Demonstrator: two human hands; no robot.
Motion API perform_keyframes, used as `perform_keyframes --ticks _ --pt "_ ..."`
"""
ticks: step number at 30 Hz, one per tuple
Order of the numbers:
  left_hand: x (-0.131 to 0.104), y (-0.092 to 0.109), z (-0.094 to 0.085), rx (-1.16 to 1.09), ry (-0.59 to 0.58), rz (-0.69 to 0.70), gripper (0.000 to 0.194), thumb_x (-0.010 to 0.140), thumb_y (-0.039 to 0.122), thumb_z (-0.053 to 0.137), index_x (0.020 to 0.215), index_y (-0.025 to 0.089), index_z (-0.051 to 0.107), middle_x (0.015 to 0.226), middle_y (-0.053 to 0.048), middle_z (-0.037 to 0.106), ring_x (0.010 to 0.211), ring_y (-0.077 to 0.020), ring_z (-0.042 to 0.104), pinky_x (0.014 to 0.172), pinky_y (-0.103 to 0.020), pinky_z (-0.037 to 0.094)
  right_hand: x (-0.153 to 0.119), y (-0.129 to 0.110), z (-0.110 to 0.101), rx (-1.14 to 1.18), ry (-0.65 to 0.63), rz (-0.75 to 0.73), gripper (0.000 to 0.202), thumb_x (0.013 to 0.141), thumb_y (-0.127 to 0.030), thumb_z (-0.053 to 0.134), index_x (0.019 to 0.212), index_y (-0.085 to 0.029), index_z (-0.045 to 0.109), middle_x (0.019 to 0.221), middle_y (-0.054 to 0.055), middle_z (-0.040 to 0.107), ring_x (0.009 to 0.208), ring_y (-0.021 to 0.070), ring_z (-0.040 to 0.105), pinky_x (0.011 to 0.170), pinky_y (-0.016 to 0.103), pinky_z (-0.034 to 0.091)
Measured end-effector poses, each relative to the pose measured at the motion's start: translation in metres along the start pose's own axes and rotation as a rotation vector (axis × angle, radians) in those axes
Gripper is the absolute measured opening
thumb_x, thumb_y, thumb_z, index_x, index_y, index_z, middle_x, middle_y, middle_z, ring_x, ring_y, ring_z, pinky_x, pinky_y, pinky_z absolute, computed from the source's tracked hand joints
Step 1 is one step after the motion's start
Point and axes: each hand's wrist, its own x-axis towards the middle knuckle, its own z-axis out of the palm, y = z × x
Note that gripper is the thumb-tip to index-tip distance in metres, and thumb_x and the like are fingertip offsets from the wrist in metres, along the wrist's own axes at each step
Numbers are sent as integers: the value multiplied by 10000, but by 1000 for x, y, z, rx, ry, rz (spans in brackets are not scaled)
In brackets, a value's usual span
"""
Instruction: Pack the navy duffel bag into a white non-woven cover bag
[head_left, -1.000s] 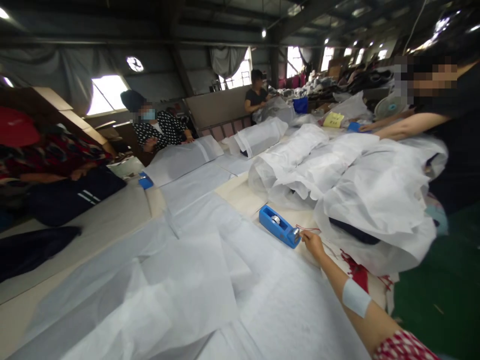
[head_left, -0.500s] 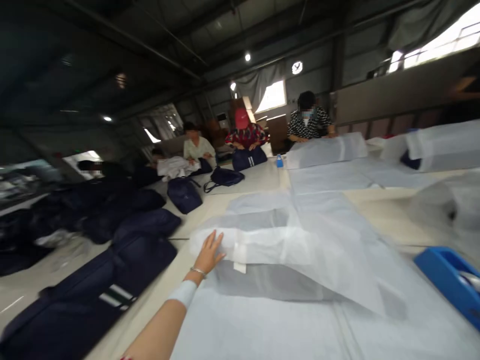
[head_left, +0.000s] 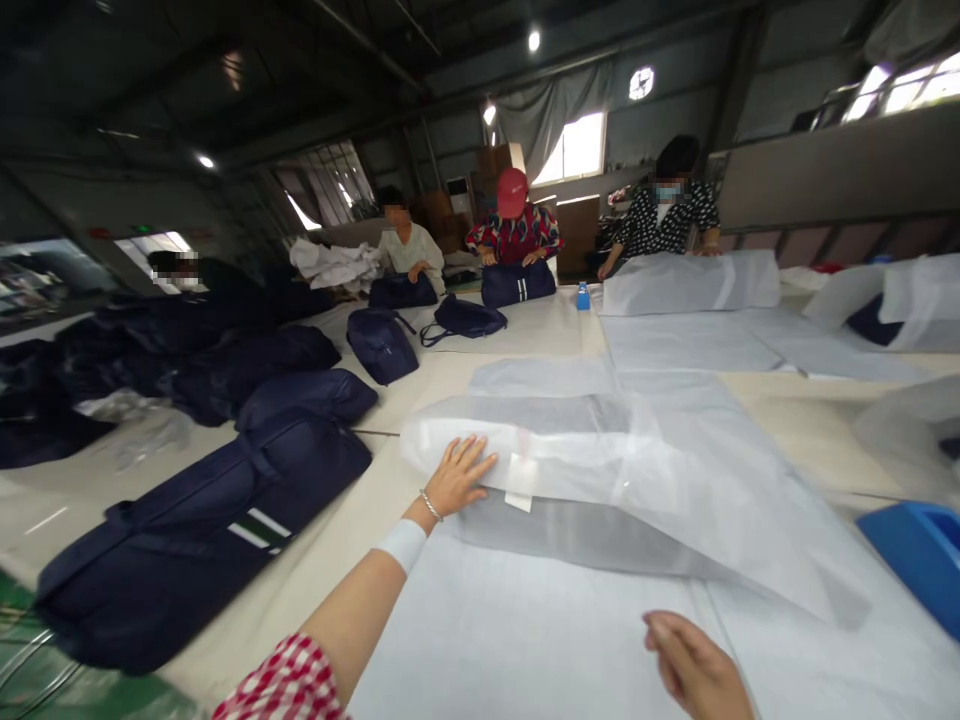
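Observation:
My left hand (head_left: 459,475) lies with fingers spread on a translucent white plastic wrapping (head_left: 577,470), near its left end. A small white label (head_left: 520,482) sits on the wrapping just right of my fingertips. The wrapping is folded over itself, and a greyish layer shows along its near side; what is inside cannot be made out. My right hand (head_left: 697,665) hovers at the bottom of the view, apart from the wrapping, its thumb and fingers pressed together. Anything held between them is too small to name. Under the wrapping spreads a pale blue-white sheet (head_left: 525,640).
A long navy bag (head_left: 202,530) with white and green stripes lies at the left, more navy bags (head_left: 255,365) behind it. A blue tape dispenser (head_left: 911,560) stands at right. Across the table, several co-workers handle bags, and one in a dotted top touches a wrapped bundle (head_left: 690,282).
My right hand has come into view at the bottom. My left hand stays on the wrapping, its fingers now flatter. The camera view has shifted, showing more of the near left side.

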Motion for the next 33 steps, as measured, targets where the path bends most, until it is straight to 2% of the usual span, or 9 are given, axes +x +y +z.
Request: perform_keyframes --ticks 3,5,8,12,15,20,26,33 --pt "-5 -1 14 -12 65 29 538 842 339 514 1348 286 341 1431 -75 303 1341 -249 218 1099 -492 177 -15 -31 95 86 -266 -34 374 646 -557 622 759 -201 619 576 13 553 375 58 343 388 214 191" --pt "-10 -5 23 -10 117 58 464 881 235 442 1335 287 361 1406 -50 354 1331 -208 251 1106 -457 196 -16 -56 144 161 -352 -96 381 665 -523 628 827 -178 616 673 25 593 389 61 397 367 206 227" --pt "-18 -11 33 0 214 95 442 892 145 390 1316 267 387 1373 -32 407 1313 -166 291 1099 -403 244 -7 -83 203 293 -338 -212 369 684 -475 637 864 -154 605 694 23 600 399 59 433 359 197 283" --pt "-26 -16 40 -29 321 111 387 891 178 426 1269 253 443 1361 -11 426 1284 -154 335 1074 -369 302 22 -84 258 403 -166 -218 360 672 -452 658 827 -133 595 655 8 599 396 51 433 352 178 291" --pt "-27 -16 43 -70 371 113 354 895 204 431 1245 246 469 1358 -1 430 1273 -157 348 1067 -370 314 45 -70 279 407 -38 -191 368 656 -458 665 807 -131 587 619 -6 594 382 51 424 341 175 291" --pt "-25 -17 49 -124 406 103 337 896 197 430 1226 229 488 1346 2 444 1257 -160 368 1064 -371 315 65 -60 289 282 85 -158 357 668 -488 626 673 -137 560 560 -15 581 363 70 440 325 191 315" --pt "-24 -19 52 -185 436 127 337 892 179 431 1223 208 489 1335 -15 457 1259 -174 365 1053 -383 330 67 -69 297 143 191 -71 324 687 -455 582 625 -139 552 558 13 601 373 106 499 328 211 382" --pt "-24 -23 50 -246 455 157 336 872 156 452 1203 192 504 1320 -38 473 1253 -190 372 1044 -404 339 66 -60 304 138 218 -2 298 695 -429 550 642 -136 561 535 12 601 376 126 526 337 234 435"
